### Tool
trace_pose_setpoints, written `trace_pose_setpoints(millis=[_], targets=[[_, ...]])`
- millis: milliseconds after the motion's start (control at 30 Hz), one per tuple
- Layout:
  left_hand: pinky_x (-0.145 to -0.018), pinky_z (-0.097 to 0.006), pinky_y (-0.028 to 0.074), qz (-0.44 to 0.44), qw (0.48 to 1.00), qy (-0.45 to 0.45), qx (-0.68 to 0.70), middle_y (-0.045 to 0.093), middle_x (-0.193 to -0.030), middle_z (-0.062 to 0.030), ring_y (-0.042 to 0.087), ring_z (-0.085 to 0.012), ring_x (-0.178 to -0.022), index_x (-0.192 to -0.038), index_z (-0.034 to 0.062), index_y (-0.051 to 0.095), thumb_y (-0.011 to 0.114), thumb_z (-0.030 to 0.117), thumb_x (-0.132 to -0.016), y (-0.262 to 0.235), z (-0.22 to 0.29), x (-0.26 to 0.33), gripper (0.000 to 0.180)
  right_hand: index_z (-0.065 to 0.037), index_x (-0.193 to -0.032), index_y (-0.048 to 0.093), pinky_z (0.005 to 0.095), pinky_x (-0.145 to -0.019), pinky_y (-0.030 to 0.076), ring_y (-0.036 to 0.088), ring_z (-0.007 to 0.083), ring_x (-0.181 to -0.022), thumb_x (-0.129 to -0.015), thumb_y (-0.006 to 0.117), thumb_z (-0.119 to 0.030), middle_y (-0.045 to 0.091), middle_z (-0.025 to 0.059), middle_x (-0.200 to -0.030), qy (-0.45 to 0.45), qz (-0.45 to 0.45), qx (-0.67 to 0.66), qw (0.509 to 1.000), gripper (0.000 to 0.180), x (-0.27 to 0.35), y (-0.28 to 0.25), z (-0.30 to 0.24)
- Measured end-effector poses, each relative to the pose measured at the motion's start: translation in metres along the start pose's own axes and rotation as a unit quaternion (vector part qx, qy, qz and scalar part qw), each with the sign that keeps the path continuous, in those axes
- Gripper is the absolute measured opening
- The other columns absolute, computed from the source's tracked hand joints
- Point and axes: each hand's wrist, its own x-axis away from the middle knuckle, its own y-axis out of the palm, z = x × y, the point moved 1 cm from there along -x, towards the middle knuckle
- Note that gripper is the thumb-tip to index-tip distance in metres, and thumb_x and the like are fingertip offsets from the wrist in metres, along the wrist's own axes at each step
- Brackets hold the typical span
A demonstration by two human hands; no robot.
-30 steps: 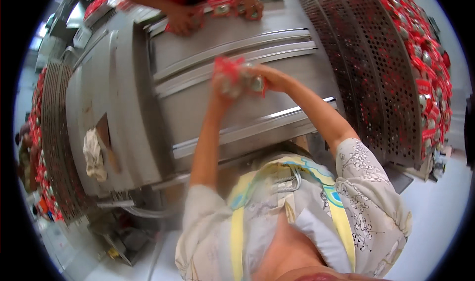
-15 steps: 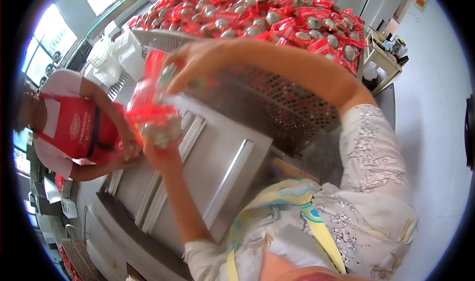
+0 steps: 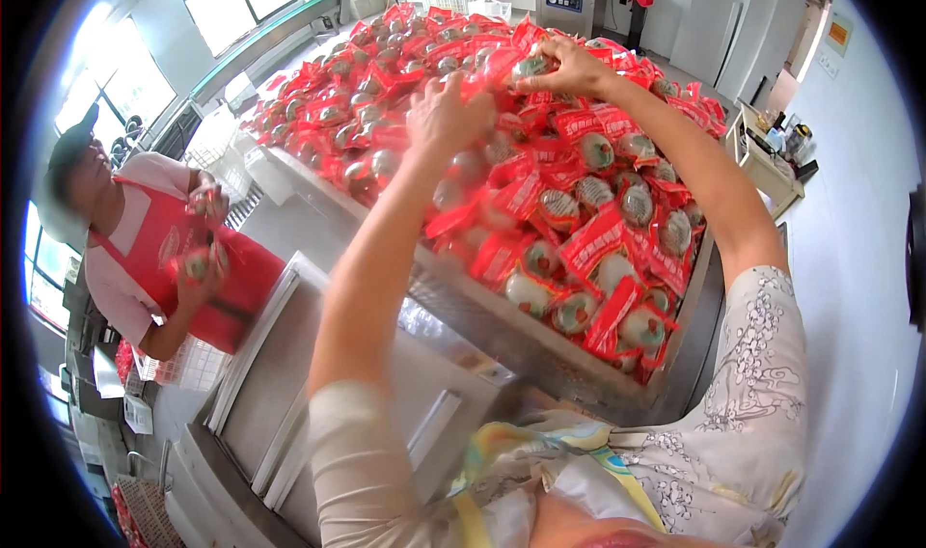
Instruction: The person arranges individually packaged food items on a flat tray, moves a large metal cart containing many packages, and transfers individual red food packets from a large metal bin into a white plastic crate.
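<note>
A big heap of red-and-clear plastic packets (image 3: 598,244), each with a greenish-grey egg-shaped thing inside, fills a perforated metal tray (image 3: 559,350). Over the far middle of the heap, my right hand (image 3: 571,68) has its fingers closed round one packet (image 3: 533,67), greenish part showing. My left hand (image 3: 449,119) is just left of it, above the heap. Motion smears its fingers and the packets beside it, so whether it grips anything is unclear.
A metal worktop with raised rails (image 3: 386,394) lies before me. At left stands a co-worker in a red apron (image 3: 207,287), holding a packet (image 3: 198,263). White plastic baskets (image 3: 217,152) are behind the co-worker. To the right is a small table (image 3: 767,162) with bottles.
Both hands have moved from the left, above the worktop, up and right over the heap. The packets my left hand held there are no longer seen in it. The co-worker's hands have risen.
</note>
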Motion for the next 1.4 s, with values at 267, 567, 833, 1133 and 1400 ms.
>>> trace_pose_setpoints(millis=[267, 567, 833, 1133, 1400], targets=[[-0.092, -0.049, 0.033, -0.09, 0.986, 0.068, -0.126, 0.055, -0.119, -0.0074, 0.047, -0.0314, -0.113, -0.12, 0.0207, 0.053, 0.038, 0.047, -0.088, 0.043, 0.003, -0.024, 0.044, -0.017, -0.123, 0.053, 0.043, -0.097, 0.039, 0.043, 0.0343, -0.121, -0.066, 0.062, -0.064, 0.027, 0.0157, -0.142, 0.008, 0.013, 0.153, 0.988, 0.074, 0.015, 0.019, -0.018], [-0.098, -0.042, 0.031, -0.144, 0.987, 0.076, -0.014, 0.055, -0.118, -0.0205, 0.048, -0.0321, -0.114, -0.134, 0.0168, 0.039, 0.037, 0.061, -0.084, 0.023, -0.013, 0.0, 0.067, -0.014, -0.118, 0.054, 0.045, -0.087, 0.044, 0.053, 0.0333, -0.108, -0.085, 0.044, -0.055, 0.053, 0.0206, -0.115, -0.001, -0.101, 0.197, 0.975, 0.054, 0.04, -0.002, -0.041], [-0.103, -0.048, 0.025, -0.153, 0.986, 0.068, -0.003, 0.048, -0.129, -0.0158, 0.035, -0.0365, -0.125, -0.135, 0.0151, 0.036, 0.04, 0.069, -0.078, 0.016, -0.013, 0.008, 0.079, -0.019, -0.118, 0.057, 0.0457, -0.095, 0.037, 0.05, 0.0334, -0.112, -0.085, 0.045, -0.054, 0.052, 0.016, -0.122, 0.042, -0.132, 0.341, 0.93, 0.049, 0.047, -0.003, -0.053], [-0.095, -0.044, 0.035, 0.154, 0.948, 0.158, 0.231, 0.05, -0.118, -0.0193, 0.045, -0.0349, -0.113, -0.116, -0.0005, 0.051, 0.067, 0.032, -0.076, -0.031, -0.027, 0.09, 0.054, -0.016, -0.129, 0.046, 0.0436, -0.107, 0.023, 0.028, 0.0362, -0.13, -0.082, 0.045, -0.061, 0.036, 0.0176, -0.138, -0.184, 0.124, 0.217, 0.951, 0.065, -0.01, 0.054, -0.026], [-0.102, -0.046, 0.028, 0.134, 0.946, 0.038, 0.293, 0.039, -0.132, -0.0208, 0.037, -0.0385, -0.122, -0.123, 0.0045, 0.045, 0.057, 0.041, -0.083, -0.057, -0.022, 0.227, 0.055, -0.001, -0.128, 0.044, 0.0384, -0.103, 0.028, 0.039, 0.0311, -0.123, -0.092, 0.037, -0.048, 0.045, 0.0194, -0.13, -0.253, -0.061, 0.079, 0.962, 0.059, -0.056, 0.084, 0.005]])
